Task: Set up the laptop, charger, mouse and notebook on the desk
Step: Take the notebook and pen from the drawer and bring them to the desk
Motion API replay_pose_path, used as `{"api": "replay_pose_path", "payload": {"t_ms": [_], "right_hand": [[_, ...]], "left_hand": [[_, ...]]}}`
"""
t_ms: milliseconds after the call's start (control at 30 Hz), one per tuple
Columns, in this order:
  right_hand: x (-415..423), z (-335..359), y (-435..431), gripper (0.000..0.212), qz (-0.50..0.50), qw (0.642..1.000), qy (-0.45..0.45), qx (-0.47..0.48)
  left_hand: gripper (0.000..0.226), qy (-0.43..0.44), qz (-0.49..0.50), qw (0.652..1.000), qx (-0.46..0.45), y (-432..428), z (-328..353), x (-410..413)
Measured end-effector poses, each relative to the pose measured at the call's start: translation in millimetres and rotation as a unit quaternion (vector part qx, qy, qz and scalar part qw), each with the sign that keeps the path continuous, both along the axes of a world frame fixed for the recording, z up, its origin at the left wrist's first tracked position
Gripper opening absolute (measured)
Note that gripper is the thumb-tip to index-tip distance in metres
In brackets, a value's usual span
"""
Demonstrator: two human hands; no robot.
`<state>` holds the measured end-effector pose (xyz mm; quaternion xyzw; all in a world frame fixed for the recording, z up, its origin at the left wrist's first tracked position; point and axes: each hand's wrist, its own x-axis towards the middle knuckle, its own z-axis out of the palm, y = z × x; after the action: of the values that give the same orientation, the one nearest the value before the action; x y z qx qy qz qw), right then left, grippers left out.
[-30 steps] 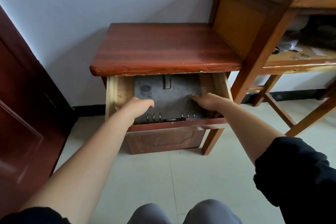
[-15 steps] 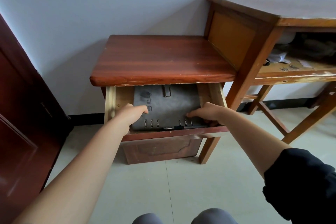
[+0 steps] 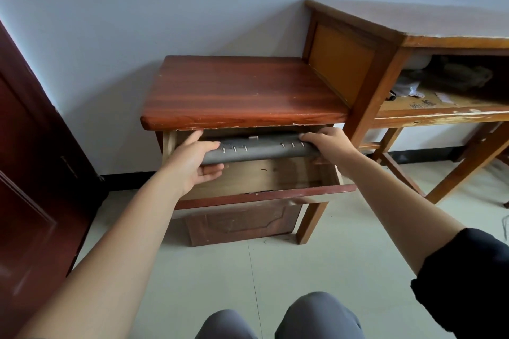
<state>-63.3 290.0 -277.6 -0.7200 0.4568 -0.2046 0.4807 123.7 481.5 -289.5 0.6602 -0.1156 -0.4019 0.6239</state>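
- left hand [image 3: 190,165] grips the grey notebook [image 3: 259,150] at one end
- right hand [image 3: 327,143] grips the other
- notebook held above the open drawer [image 3: 264,192]

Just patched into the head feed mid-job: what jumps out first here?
Both hands, left hand and right hand, grip a grey ring-bound notebook by its ends, raised above the floor of the open drawer. That drawer belongs to the red-brown side table by the wall, beside a taller desk on the right.
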Motion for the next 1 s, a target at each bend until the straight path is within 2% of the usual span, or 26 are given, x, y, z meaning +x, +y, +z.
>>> {"api": "replay_pose_path", "payload": {"t_ms": [100, 167, 267, 367, 467, 567, 600, 667, 733, 767, 867, 933, 1000], "right_hand": [[-13.8, 13.9, 13.8, 0.018, -0.004, 0.998, -0.038, 0.055], [-25.6, 21.7, 22.2, 0.022, -0.011, 0.995, -0.066, 0.080], [-46.9, 30.8, 33.6, 0.028, -0.039, 0.982, -0.135, 0.129], [-64.4, 35.2, 42.6, 0.035, -0.044, 0.972, -0.137, 0.188], [-68.8, 31.2, 52.2, 0.036, -0.011, 0.962, -0.129, 0.241], [-62.3, 25.5, 56.3, 0.048, 0.060, 0.946, -0.168, 0.271], [-58.5, 25.7, 57.0, 0.049, 0.086, 0.944, -0.175, 0.268], [-48.7, 27.9, 57.8, 0.046, 0.123, 0.944, -0.178, 0.249], [-38.3, 27.9, 60.5, 0.044, 0.141, 0.942, -0.187, 0.240], [-32.3, 26.0, 63.1, 0.043, 0.146, 0.938, -0.198, 0.243], [-9.5, 18.5, 77.9, 0.025, 0.143, 0.911, -0.271, 0.276], [7.6, 12.9, 87.8, 0.022, 0.106, 0.882, -0.343, 0.306], [21.8, 8.8, 94.8, 0.020, 0.061, 0.852, -0.395, 0.337]], "left_hand": [[0.035, -0.018, -0.023, 0.999, 0.028, 16.8, 15.8, -7.8], [0.031, -0.023, -0.037, 0.999, 0.022, 32.1, 24.7, -12.4], [0.025, 0.001, -0.090, 0.995, -0.037, 56.7, 42.3, -19.4], [0.026, -0.038, -0.161, 0.985, -0.057, 73.4, 58.7, -25.2], [0.048, -0.105, -0.172, 0.976, -0.081, 83.3, 68.5, -26.6], [0.086, -0.123, -0.176, 0.967, -0.136, 82.3, 78.7, -17.4], [0.090, -0.117, -0.158, 0.969, -0.151, 78.5, 81.3, -10.7], [0.077, -0.097, -0.103, 0.974, -0.178, 70.4, 88.1, 4.2], [0.044, -0.062, -0.070, 0.975, -0.204, 63.9, 90.9, 14.0], [0.032, -0.017, -0.062, 0.969, -0.237, 61.7, 88.6, 15.6], [0.031, 0.098, -0.055, 0.932, -0.344, 55.4, 74.3, 9.9], [0.025, 0.094, -0.060, 0.943, -0.314, 49.3, 62.4, 2.8], [0.013, 0.035, -0.080, 0.973, -0.215, 45.6, 53.2, -1.1]]}}
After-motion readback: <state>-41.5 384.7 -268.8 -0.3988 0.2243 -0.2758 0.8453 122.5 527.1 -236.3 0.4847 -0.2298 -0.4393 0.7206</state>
